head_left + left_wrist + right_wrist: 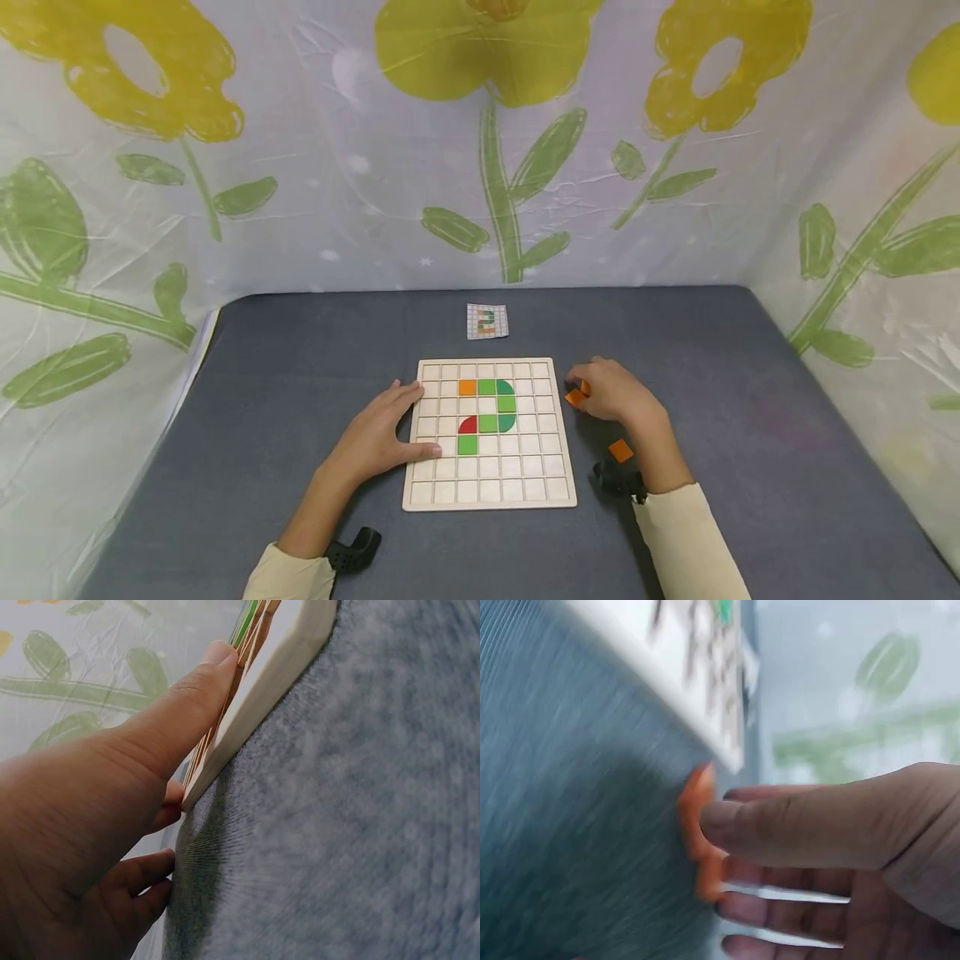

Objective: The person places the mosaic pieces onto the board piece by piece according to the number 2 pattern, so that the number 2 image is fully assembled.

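Observation:
A square wooden grid board (491, 493) lies on the table with orange, green and red tiles in some cells. My left hand (381, 433) rests at its left edge, the thumb on the board's surface and the other fingers extended along the side. Just beyond the right edge, my right hand (613, 390) pinches an orange tile (696, 814) between thumb and fingers; the right wrist view is blurred. Another orange tile (710, 876) is right by these fingertips. One more orange tile (621, 451) lies on the table below that hand.
A small card (487, 321) printed with a coloured grid pattern lies behind the board. The dark grey table (315, 333) is backed by a cloth (315, 167) with yellow flowers. Each wrist wears a black device, such as the left wrist device (355, 550).

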{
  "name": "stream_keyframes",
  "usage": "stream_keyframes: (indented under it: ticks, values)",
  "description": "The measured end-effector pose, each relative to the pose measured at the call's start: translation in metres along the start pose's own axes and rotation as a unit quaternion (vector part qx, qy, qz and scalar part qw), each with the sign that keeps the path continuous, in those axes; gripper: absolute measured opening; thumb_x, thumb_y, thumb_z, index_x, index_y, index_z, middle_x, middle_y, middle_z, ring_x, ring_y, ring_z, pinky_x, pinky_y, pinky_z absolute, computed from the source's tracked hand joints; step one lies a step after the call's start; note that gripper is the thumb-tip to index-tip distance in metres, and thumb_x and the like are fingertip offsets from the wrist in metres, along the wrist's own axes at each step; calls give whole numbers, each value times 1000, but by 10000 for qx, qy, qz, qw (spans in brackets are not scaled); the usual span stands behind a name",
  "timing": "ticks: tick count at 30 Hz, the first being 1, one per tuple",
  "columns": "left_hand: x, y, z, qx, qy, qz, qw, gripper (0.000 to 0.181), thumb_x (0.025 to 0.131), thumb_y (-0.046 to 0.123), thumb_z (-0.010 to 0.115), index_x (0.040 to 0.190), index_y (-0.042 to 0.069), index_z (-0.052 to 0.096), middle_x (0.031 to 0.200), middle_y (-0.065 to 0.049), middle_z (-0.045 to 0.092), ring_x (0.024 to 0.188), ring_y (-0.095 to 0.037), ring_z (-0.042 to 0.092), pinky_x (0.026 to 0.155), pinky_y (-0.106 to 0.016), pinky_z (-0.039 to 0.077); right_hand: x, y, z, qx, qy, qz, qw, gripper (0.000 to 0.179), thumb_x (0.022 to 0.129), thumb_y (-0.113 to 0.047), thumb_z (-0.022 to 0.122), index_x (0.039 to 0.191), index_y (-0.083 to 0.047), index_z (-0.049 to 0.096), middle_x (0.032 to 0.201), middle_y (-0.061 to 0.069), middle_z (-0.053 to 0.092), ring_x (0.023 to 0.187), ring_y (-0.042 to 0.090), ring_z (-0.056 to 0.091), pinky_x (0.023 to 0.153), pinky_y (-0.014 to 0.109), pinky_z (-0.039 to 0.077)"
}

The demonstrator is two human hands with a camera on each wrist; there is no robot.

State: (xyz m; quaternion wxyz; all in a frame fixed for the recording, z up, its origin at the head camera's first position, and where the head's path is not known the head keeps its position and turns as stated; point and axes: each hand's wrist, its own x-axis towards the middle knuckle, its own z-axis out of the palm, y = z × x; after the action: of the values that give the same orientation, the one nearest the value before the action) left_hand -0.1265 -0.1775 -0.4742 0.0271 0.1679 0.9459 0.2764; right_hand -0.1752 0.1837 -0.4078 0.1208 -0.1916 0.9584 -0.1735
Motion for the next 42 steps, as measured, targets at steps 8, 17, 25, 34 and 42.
stream_keyframes:
  ticks: [8, 17, 25, 34, 42]
  values:
    - [0, -1, -1, 20, -25, -3, 10000, 104, 73, 65, 80, 151, 6, 46, 154, -13, 43, 146, -38, 28, 109, -61, 33, 8, 13, 7, 118, 164, -155, 9997, 20, 82, 2, 80, 97, -6, 70, 92, 8, 55, 79, 24, 49, 71, 40, 47]
    - [0, -1, 0, -8, -16, 38, 10000, 103, 73, 65, 80, 150, 6, 46, 154, -13, 43, 146, -39, 28, 109, -62, 33, 9, 13, 5, 392, -122, 150, 9990, 22, 81, -3, 83, 89, -6, 62, 79, 3, 56, 70, 21, 51, 63, 36, 45]
    - [0, 0, -1, -42, -4, 24, 10000, 103, 73, 64, 81, 150, 5, 46, 154, -14, 43, 146, -39, 29, 109, -61, 33, 4, 12, 3, 664, -453, 22, 9968, 25, 80, -1, 82, 83, -8, 58, 73, 2, 56, 62, 18, 52, 60, 33, 42]
    - [0, 0, -1, -26, 25, 58, 10000, 104, 73, 64, 81, 150, 4, 46, 154, -13, 44, 146, -39, 29, 109, -61, 33, 4, 17, 0, 919, -879, -397, 9911, 20, 84, -3, 78, 77, -10, 61, 72, -1, 54, 63, 14, 49, 59, 31, 41]
    - [0, 0, -1, -64, 22, 63, 10000, 103, 73, 63, 82, 150, 5, 46, 154, -13, 44, 146, -39, 29, 109, -61, 32, 2, 17, -5, 1056, -1065, -481, 9875, 19, 98, -5, 62, 80, -8, 68, 73, -2, 55, 61, 14, 47, 59, 30, 40]
